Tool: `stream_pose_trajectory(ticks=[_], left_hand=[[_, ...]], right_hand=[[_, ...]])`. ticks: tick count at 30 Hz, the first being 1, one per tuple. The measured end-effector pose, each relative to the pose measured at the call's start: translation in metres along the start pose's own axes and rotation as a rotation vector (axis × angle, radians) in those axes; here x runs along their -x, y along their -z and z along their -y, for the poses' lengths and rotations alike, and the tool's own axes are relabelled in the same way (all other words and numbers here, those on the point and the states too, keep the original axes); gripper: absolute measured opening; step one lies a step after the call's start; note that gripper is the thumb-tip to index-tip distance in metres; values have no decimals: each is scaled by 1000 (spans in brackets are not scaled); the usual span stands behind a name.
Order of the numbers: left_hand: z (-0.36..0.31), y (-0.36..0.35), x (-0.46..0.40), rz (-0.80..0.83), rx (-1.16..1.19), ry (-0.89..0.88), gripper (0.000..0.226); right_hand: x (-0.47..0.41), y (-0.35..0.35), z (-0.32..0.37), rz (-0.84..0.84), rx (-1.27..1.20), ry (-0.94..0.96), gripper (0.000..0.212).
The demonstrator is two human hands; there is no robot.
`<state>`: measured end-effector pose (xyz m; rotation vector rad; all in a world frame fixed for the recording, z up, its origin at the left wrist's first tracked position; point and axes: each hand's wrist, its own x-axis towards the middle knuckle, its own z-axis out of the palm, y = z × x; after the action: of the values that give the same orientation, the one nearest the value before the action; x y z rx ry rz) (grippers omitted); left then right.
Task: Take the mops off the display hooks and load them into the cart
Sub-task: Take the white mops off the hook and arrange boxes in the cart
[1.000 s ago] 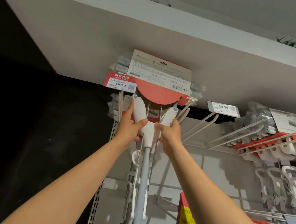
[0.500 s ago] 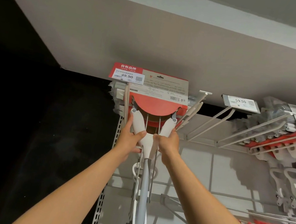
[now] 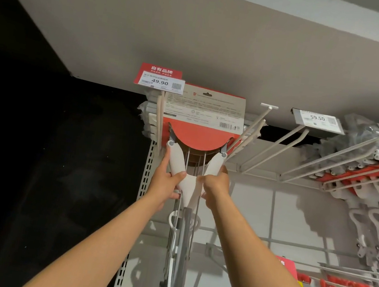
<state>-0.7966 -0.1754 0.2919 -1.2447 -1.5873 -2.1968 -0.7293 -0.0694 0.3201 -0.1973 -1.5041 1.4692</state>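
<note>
The left grip [image 3: 165, 184] and right grip [image 3: 213, 187] are each clamped on an arm of the white Y-shaped yoke of the mop [image 3: 189, 185], which hangs at the display hooks [image 3: 159, 116] under the shelf. Its head is hidden behind a red-and-grey card [image 3: 204, 113] whose fine print is unreadable. Price tags read "49.90" [image 3: 159, 80] and "59.50" [image 3: 316, 118]; more mops [image 3: 376, 171] at right are cut off.

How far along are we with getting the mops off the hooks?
Done: nothing visible; no cart is in view. In hand: left hand and right hand grip the white yoke of the front mop, its red card still between the hooks. Left: more mops hang to the right.
</note>
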Motion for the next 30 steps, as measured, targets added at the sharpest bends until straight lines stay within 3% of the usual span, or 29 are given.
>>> stream_pose_trajectory(ticks=[10, 22, 30], left_hand=[[6, 2, 2, 23, 30, 6, 85], [4, 0, 8, 3, 39, 20, 83], [0, 6, 45, 18, 46, 58, 54]], right_hand=[[15, -5, -40, -66, -163, 65, 72], [20, -11, -44, -72, -162, 57, 71], [54, -17, -40, -184, -192, 88, 51]])
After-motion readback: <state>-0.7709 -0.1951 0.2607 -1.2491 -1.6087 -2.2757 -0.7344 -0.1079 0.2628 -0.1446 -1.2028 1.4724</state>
